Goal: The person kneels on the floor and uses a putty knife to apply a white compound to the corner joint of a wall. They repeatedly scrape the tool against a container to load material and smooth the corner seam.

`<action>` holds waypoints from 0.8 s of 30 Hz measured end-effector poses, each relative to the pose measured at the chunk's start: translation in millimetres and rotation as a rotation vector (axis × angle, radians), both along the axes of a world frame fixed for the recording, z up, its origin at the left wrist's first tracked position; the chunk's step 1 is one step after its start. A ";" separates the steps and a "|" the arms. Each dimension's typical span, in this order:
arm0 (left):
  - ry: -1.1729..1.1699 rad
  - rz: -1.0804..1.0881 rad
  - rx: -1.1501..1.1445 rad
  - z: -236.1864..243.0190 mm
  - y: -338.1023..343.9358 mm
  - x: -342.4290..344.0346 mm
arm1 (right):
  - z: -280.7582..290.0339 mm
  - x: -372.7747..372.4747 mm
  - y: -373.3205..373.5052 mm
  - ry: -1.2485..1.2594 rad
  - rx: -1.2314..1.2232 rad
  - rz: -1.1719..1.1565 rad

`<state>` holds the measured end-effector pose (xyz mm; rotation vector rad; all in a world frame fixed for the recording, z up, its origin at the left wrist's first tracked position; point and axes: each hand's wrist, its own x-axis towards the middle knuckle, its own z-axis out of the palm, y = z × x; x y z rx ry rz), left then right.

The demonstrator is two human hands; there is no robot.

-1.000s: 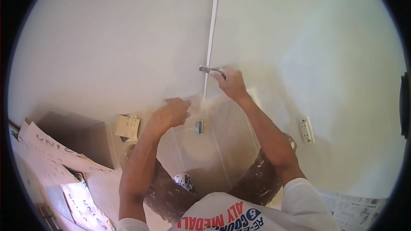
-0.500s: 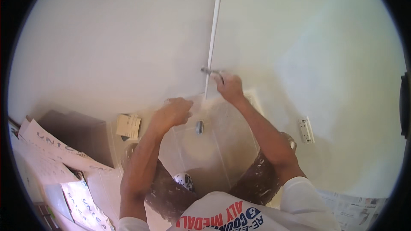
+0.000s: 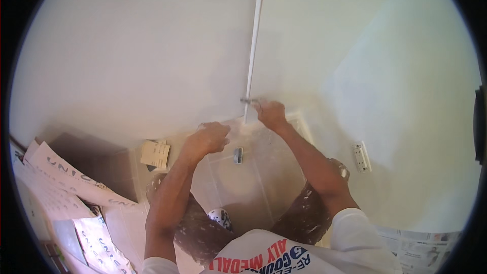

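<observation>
Clock: I read it from the middle of the view, with 12 at the top.
Right hand (image 3: 272, 115): near the centre, toward 3 o'clock; its fingers are closed around a small hand tool (image 3: 250, 101).
Hand tool: just above the centre, its blurred dark end pointing to 9 o'clock; it crosses before the white strip (image 3: 254, 35), but I cannot tell if they touch.
White strip: narrow, it comes from 12 o'clock down almost to the floor (image 3: 233, 182), between the left wall (image 3: 142, 45) at 10 o'clock and the right wall (image 3: 355, 45) at 2 o'clock.
Left hand (image 3: 211, 138): near the centre, at 8 o'clock, with fingers bent; I cannot tell if it holds something.
Small block (image 3: 238, 155): on the tiled floor at 6 o'clock, between the knees.
Tan pieces (image 3: 154, 154): lying overlapped, toward 8 o'clock.
Wall outlet (image 3: 361, 157): white, between 3 and 4 o'clock.
Newspaper (image 3: 413, 248): spread at 4 o'clock.
Printed sheets (image 3: 76, 175): between 8 and 9 o'clock, near the edge.
</observation>
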<state>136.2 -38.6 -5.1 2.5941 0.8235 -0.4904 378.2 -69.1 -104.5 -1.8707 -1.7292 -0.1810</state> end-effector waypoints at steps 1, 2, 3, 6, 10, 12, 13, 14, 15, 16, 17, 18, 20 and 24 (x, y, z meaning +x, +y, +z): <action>0.006 0.009 0.000 -1.5 -1.2 -2.2 | 4.9 -2.3 0.1 0.003 0.092 0.028; 0.011 0.018 -0.001 -1.8 -0.4 -3.5 | -3.6 -6.8 -1.7 -0.022 0.043 0.020; 0.006 0.016 0.013 2.9 2.8 0.7 | -6.5 -5.8 -0.5 -0.058 0.006 0.001; 0.021 0.008 -0.028 0.9 -2.1 0.5 | -7.9 -7.0 -8.4 -0.168 -0.062 0.003; -0.008 -0.040 0.018 -7.9 2.2 1.2 | 23.6 -8.1 2.4 -0.009 0.063 0.009; 0.054 -0.042 0.003 0.5 1.1 0.8 | 7.5 -17.5 -9.5 -0.115 -0.044 0.005; 0.036 -0.043 0.007 0.6 2.3 3.2 | 4.4 -18.1 -11.1 -0.172 -0.090 -0.002; 0.018 -0.043 0.012 -2.1 2.7 5.3 | 4.6 -10.6 -8.5 -0.192 -0.058 0.006; 0.010 -0.031 0.000 -6.1 -1.1 2.1 | 13.0 -11.8 -10.1 -0.202 -0.039 0.027; 0.008 -0.029 0.001 -8.8 -0.5 1.0 | 16.9 -13.7 -9.8 -0.212 -0.020 0.049; 0.006 -0.027 0.002 -11.0 2.5 1.7 | 13.1 -16.0 -6.8 -0.187 -0.041 0.023; -0.004 -0.035 0.011 -8.9 5.2 5.5 | 12.1 -12.8 -2.7 -0.171 -0.054 -0.013; -0.002 -0.047 -0.005 -10.0 1.2 5.1 | 7.5 -10.1 -3.7 -0.156 -0.101 -0.047; -0.010 -0.056 0.022 -17.4 4.2 -0.4 | 24.6 -24.3 -1.6 -0.113 -0.035 -0.036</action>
